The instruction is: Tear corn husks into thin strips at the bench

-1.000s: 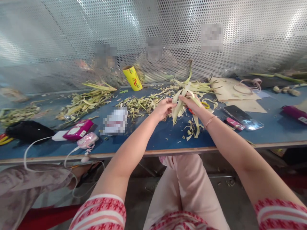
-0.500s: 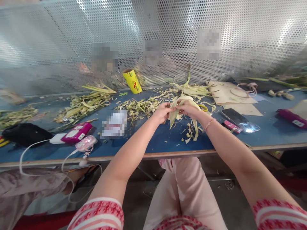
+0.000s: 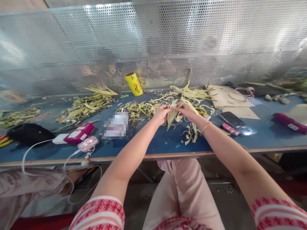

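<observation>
Above the blue table, my left hand (image 3: pixel 162 114) and my right hand (image 3: pixel 188 112) meet with fingertips almost touching. Both are closed in a pinch on a pale green leaf (image 3: pixel 171 119), whose pointed end hangs down between them. Part of the leaf is hidden behind the fingers. Just beyond the hands is a bunch of pale leaves (image 3: pixel 192 93). A yellow loop (image 3: pixel 201 111) lies next to my right hand. Curled peelings (image 3: pixel 191 134) are scattered below it, and a heap of shredded plant bits (image 3: pixel 139 110) spreads to the left of my left hand.
A perforated metal screen (image 3: pixel 177 38) closes off the back, with a yellow tube (image 3: pixel 133 84) before it. Phone (image 3: pixel 231 119), pink item (image 3: pixel 230 129) and cardboard (image 3: pixel 222 95) lie right. A purple device (image 3: pixel 80 133), black pouch (image 3: pixel 30 134) and white cable (image 3: pixel 26 153) sit left.
My hands stay together on the leaf, with the right hand turned slightly. The leaf's broad upper part has shifted and its tip points lower left. The camera view has tilted a little.
</observation>
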### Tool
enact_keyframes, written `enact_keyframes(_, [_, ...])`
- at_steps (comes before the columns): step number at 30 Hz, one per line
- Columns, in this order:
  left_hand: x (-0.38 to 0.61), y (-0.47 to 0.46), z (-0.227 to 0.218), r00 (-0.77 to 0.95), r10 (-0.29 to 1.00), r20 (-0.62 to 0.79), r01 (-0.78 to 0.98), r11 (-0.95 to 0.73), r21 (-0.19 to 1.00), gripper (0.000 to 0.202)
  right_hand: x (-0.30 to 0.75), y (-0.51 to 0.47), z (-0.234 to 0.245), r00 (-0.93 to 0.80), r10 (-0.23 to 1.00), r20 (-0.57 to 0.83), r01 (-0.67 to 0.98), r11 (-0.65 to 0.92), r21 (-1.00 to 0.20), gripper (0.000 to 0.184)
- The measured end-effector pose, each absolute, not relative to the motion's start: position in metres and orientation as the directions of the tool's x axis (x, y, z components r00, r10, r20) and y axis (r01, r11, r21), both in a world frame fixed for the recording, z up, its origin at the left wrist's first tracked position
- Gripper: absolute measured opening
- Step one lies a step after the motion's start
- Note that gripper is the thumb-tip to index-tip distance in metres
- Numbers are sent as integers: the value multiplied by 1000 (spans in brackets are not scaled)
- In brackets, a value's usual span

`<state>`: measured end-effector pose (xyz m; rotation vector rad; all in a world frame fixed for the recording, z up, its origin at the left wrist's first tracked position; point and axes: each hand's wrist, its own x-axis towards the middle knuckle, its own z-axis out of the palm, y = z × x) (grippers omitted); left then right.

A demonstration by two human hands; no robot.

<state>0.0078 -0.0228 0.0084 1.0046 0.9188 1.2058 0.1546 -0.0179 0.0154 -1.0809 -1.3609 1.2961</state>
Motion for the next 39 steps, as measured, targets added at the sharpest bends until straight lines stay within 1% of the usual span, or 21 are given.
enact_keyframes(4, [7,-22,8,169,983,-74,-328,127,936,12,154,-14,12,-144,983,110,-11,110,-994,17])
enact_keyframes(7, [7,-22,11,162,981,-109,-325,157,932,10,155,-12,11,-153,979,137,-43,132,-990,18])
enact_keyframes(13, [8,-23,11,100,993,-67,-335,97,937,14,155,-11,12,-131,981,145,-61,138,-989,13])
enact_keyframes(17, [7,-24,13,74,996,-59,-347,81,934,15,155,-10,11,-128,979,156,-90,145,-985,17])
enact_keyframes(20, [5,-25,15,111,992,-60,-380,99,920,9,155,-10,12,-104,982,159,-108,148,-983,19])
enact_keyframes(23, [4,-27,17,203,975,-89,-363,159,918,6,156,-11,14,-43,989,142,-125,135,-983,19])
enact_keyframes(26, [6,-31,18,303,942,-143,-254,224,941,6,155,-13,16,-6,992,127,-156,125,-980,19])
enact_keyframes(28, [8,-32,16,323,934,-152,-171,216,961,7,155,-13,17,13,994,109,-157,109,-982,19])
enact_keyframes(31, [8,-30,12,262,961,-90,-29,102,994,8,154,-12,16,33,999,37,-106,40,-993,20])
enact_keyframes(33, [5,-27,9,208,978,-6,147,-25,989,11,155,-10,15,43,999,-23,-65,-20,-998,20])
enact_keyframes(34, [4,-25,9,194,980,46,266,-98,959,15,156,-9,15,44,998,-48,-51,-46,-998,19])
enact_keyframes(36, [0,-24,10,208,967,150,489,-236,840,20,157,-8,13,43,996,-84,-38,-83,-996,19])
enact_keyframes(38, [-2,-24,13,242,949,202,608,-311,731,22,160,-8,12,32,994,-105,-25,-104,-994,19])
enact_keyframes(39, [-2,-24,14,251,947,199,622,-315,717,22,161,-7,12,28,993,-114,-17,-113,-993,20])
